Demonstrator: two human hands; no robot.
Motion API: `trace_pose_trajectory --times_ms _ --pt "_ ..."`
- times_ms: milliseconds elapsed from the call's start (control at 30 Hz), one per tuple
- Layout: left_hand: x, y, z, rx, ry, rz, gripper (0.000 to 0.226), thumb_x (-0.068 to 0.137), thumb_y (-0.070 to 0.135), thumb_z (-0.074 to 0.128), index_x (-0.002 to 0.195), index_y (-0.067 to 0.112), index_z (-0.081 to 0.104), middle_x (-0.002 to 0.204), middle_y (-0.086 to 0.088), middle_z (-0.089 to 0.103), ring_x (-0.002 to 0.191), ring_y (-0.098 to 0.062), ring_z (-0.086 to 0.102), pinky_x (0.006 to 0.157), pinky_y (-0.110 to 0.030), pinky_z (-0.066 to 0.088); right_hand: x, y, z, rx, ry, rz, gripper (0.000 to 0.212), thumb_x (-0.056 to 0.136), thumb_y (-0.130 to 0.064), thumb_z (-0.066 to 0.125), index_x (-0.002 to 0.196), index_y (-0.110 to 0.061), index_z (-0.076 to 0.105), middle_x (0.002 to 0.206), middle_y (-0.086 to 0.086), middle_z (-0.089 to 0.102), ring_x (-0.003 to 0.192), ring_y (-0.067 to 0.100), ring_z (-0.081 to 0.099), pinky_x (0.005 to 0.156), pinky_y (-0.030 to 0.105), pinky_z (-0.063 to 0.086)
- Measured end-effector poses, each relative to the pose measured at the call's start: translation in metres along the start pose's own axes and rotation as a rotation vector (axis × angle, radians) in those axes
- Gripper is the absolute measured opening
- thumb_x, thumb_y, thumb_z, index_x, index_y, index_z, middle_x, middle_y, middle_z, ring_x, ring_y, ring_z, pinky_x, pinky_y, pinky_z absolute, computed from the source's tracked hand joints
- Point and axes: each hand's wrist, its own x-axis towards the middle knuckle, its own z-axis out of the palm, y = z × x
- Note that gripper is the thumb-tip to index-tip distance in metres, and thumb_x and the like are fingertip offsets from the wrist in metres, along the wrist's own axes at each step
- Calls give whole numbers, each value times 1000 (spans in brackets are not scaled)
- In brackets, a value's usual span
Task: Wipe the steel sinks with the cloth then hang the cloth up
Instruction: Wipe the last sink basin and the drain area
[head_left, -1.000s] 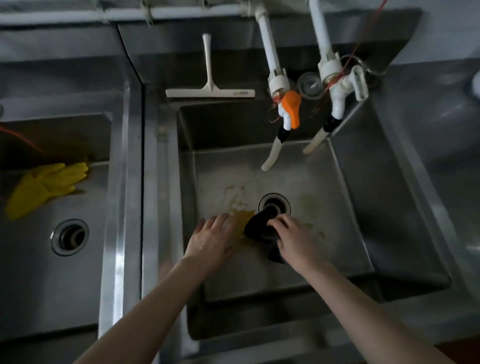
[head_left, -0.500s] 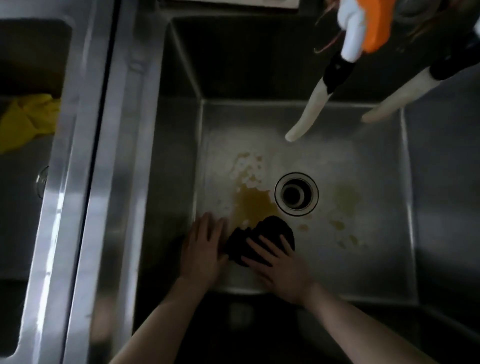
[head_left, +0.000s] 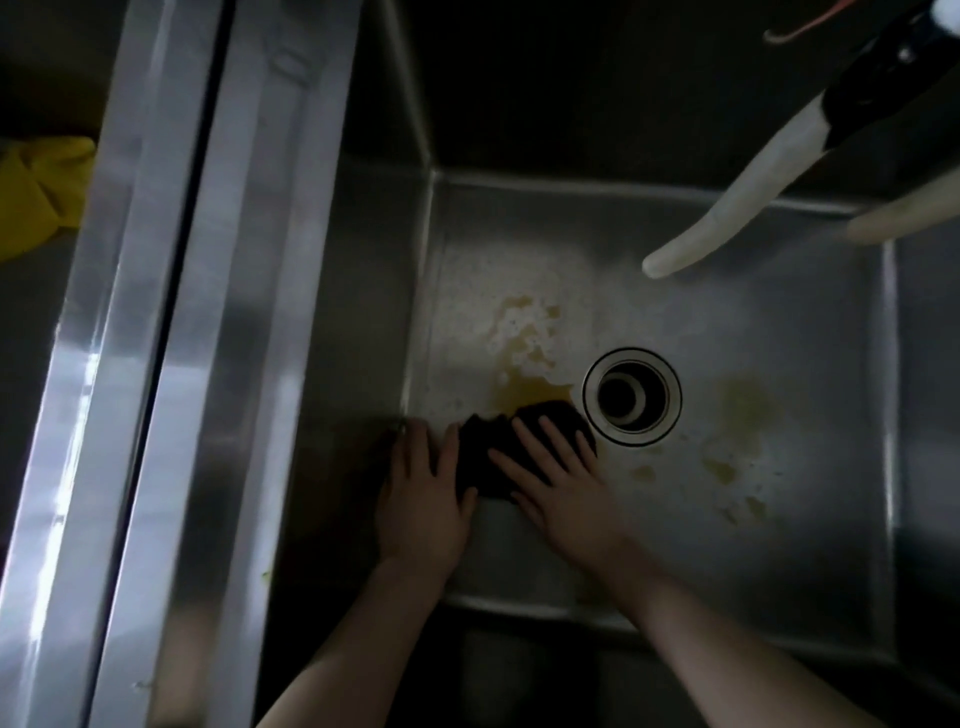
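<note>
A dark cloth lies bunched on the floor of the right steel sink, just left of the round drain. My right hand presses flat on the cloth with fingers spread. My left hand lies flat on the sink floor beside it, its thumb edge touching the cloth's left side. A yellow-brown stain sits right above the cloth, with foamy residue further up. Smaller yellow smears lie right of the drain.
Two white tap spouts hang over the sink's far right. A steel divider rim separates this sink from the left one, where a yellow rubber glove lies.
The camera has dropped closer into the sink. Both hands and the cloth slid back from the drain toward the near left part of the floor, uncovering the stain.
</note>
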Motion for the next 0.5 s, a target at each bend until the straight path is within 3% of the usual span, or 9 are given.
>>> trace_pose_trajectory --times_ms 100,200,300,400,500 --pt "7 8 -7 -4 85 39 70 85 36 60 146 20 30 151 -18 30 137 -37 30 103 -44 39 30 -1 -7 37 -3 148 51 95 -44 36 145 -40 29 155 2 28 142 29 25 109 56 29" --pt "11 12 -26 15 126 120 69 88 34 56 148 21 25 154 -17 24 141 -35 24 110 -44 30 30 -9 -4 51 15 191 52 94 -43 35 146 -38 28 156 2 27 143 31 23 111 56 26" --pt "12 13 -50 97 128 189 70 90 35 52 149 23 18 157 -16 15 144 -33 12 115 -46 21 -8 -15 5 18 -6 3 52 94 -43 38 145 -38 30 156 1 27 143 31 22 109 57 29" --pt "17 15 -80 254 108 273 71 92 37 47 150 24 8 158 -16 5 146 -32 0 116 -49 9 -47 -12 7 -38 -60 -179 53 91 -42 43 143 -41 33 155 -1 29 143 26 21 111 50 22" --pt "28 20 -128 424 121 354 73 94 39 42 150 24 -3 158 -15 -7 145 -32 -12 116 -50 -5 -46 -5 4 -32 -90 -138 54 92 -41 43 145 -42 30 156 -2 26 144 23 18 114 45 15"
